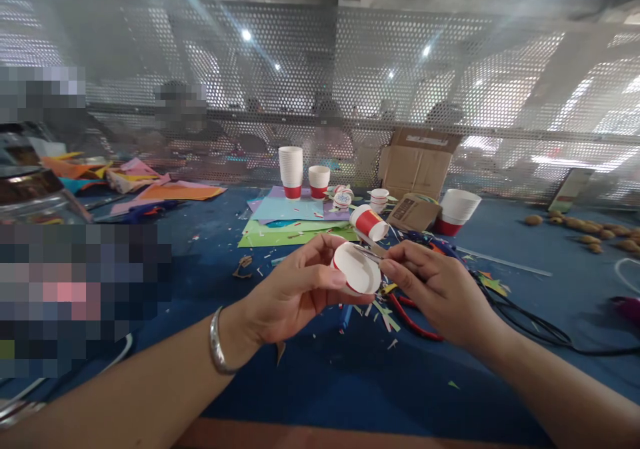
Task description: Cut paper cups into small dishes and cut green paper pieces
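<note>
My left hand [295,289] is closed round a small white paper cup [356,269] with a red band, its base turned toward me. My right hand [435,289] is closed on a pair of scissors [370,254], whose blades touch the cup's upper edge. Both hands hover just above the blue table [320,376]. Red scissor-like handles [415,316] show under my right hand. Paper scraps lie scattered beneath the hands.
Behind stand a stack of paper cups [291,171], single cups [319,181], a tipped cup [369,222], nested cups [456,210], coloured paper sheets [290,219] and a cardboard box [417,169]. A black cable [530,326] runs right. A perforated metal screen [320,96] bounds the table; people sit beyond.
</note>
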`<state>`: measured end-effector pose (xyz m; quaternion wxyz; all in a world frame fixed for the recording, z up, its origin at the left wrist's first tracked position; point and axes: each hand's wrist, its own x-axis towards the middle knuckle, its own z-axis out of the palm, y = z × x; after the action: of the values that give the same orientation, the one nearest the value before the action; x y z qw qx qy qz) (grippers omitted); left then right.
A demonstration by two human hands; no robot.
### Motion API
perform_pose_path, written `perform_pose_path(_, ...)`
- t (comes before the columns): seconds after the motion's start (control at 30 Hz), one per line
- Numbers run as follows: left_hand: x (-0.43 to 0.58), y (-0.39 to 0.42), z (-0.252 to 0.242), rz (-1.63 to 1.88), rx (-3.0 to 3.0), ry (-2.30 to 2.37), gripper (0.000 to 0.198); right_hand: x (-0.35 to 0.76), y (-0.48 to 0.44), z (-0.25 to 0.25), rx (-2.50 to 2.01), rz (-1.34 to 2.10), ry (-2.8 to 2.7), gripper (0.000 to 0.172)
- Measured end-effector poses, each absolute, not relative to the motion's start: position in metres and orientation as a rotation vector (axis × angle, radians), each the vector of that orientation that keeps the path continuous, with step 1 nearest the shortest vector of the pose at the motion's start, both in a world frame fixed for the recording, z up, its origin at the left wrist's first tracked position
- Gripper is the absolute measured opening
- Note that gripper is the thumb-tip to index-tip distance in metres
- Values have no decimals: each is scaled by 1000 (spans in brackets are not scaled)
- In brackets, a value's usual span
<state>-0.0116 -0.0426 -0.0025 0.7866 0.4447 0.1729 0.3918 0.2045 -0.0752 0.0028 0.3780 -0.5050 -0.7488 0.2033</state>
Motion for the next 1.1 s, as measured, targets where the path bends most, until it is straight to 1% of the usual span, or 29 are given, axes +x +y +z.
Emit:
perform_pose_path(0.37, -14, -39, -5, 822, 890, 316, 26, 205, -76, 3, -1315, 448, -1941, 31)
perform_pose_path(0.53, -16, -39, -3, 762, 903, 300, 30, 205, -78, 3, -1302, 456, -1964, 30)
perform_pose_path(0.77, -13, -39, 1, 780, 865, 269, 23, 204, -76, 3, -1306, 417, -1925, 30)
perform_pose_path(0.9, -13, -38, -1, 785, 851, 269, 17, 204, -73, 3, -1307, 446, -1907, 30)
perform_pose_path(1.1, -12, -37, -3, 769, 846, 289, 19, 203, -75, 0, -1285, 498, -1914, 30)
